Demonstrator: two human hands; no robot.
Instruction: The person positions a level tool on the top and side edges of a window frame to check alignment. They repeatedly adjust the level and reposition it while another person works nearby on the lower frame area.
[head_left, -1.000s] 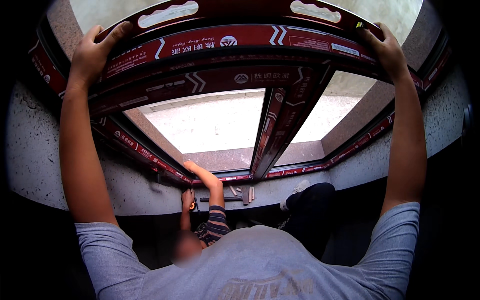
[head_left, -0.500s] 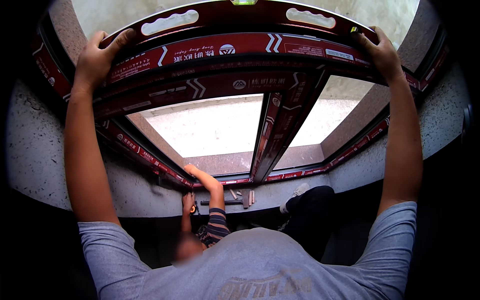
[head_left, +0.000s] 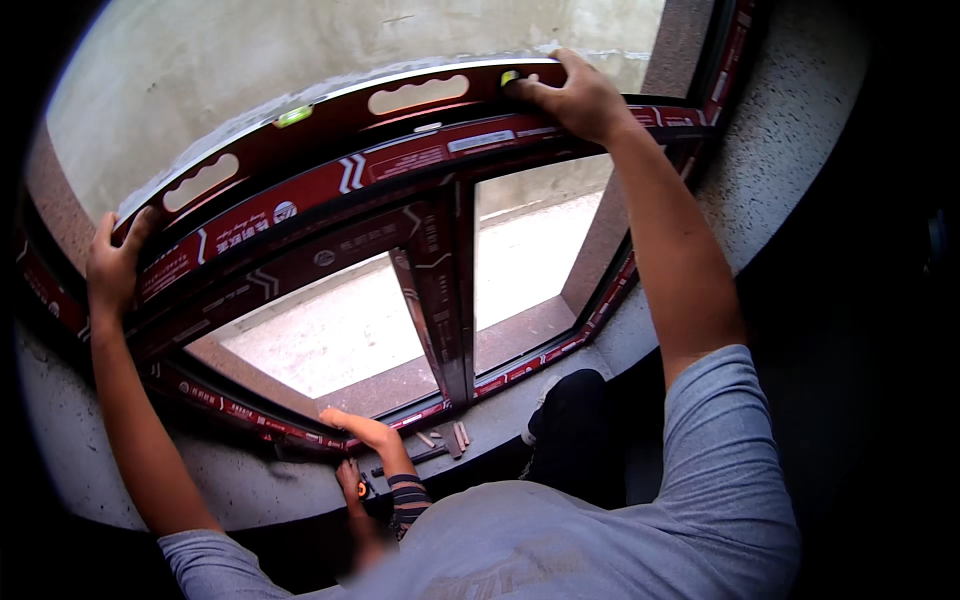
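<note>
A long dark red spirit level (head_left: pixel 345 107) with two cut-out grips and green vials lies along the window frame's red-wrapped crossbar (head_left: pixel 400 160). My left hand (head_left: pixel 113 268) is closed round its left end, with the thumb on the near face. At the other end my right hand (head_left: pixel 583 100) grips the level, its thumb beside the end vial. Below the crossbar, the frame has two openings parted by an upright post (head_left: pixel 458 300).
Low down, a co-worker's hand (head_left: pixel 338 418) touches the frame's bottom bar; their other hand (head_left: pixel 350 483) is by a black-and-orange tool (head_left: pixel 364 488). A hammer (head_left: pixel 452 444) and small wooden pieces (head_left: pixel 462 434) lie on the sill. A dark-trousered leg (head_left: pixel 575 435) stands beside them.
My view has turned, so the window now sits further left and slants. Both my hands stay on the ends of the level. The co-worker's hands keep their places at the bottom bar.
</note>
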